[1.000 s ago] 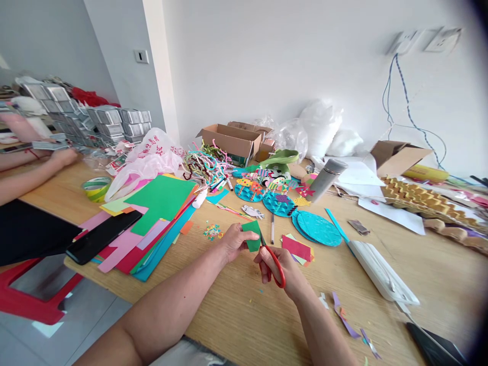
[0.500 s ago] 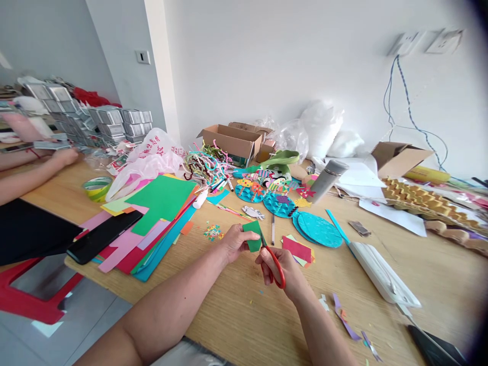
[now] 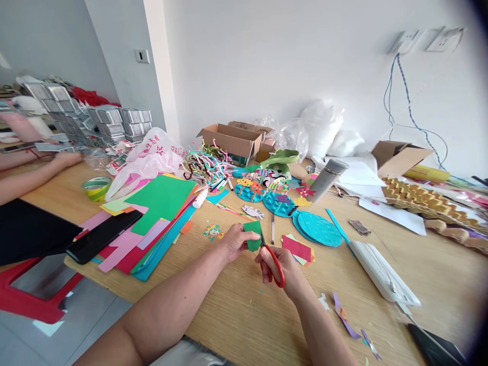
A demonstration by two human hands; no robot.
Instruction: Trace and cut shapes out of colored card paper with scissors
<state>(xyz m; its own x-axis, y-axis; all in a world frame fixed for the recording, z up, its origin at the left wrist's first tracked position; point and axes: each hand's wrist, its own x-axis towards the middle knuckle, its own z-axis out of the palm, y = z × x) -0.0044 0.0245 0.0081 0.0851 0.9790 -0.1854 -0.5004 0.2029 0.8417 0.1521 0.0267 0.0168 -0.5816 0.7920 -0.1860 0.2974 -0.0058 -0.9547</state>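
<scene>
Between the thumb and fingers of my left hand [image 3: 237, 242] is a small piece of green paper [image 3: 253, 235], held up above the table. My right hand [image 3: 281, 267] grips red-handled scissors [image 3: 280, 269], with the blades at the paper's right edge. Just right of the scissors lies a little stack of red, yellow and green paper pieces [image 3: 297, 249]. Tiny paper confetti [image 3: 213, 232] is scattered left of my left hand. Beyond my hands are a pen [image 3: 273, 229], a grey fish cutout [image 3: 253, 211] and blue painted discs [image 3: 319, 229].
Coloured paper sheets [image 3: 163, 198] and a black phone [image 3: 107, 236] lie on the left. A power strip [image 3: 383, 272] and paper scraps [image 3: 345, 317] are on the right. A grey flask [image 3: 330, 179] stands behind. Another person's hand [image 3: 68, 158] rests at far left.
My hands, the green paper and the scissors stay in nearly the same place. The other person's hand at far left has shifted slightly to the right.
</scene>
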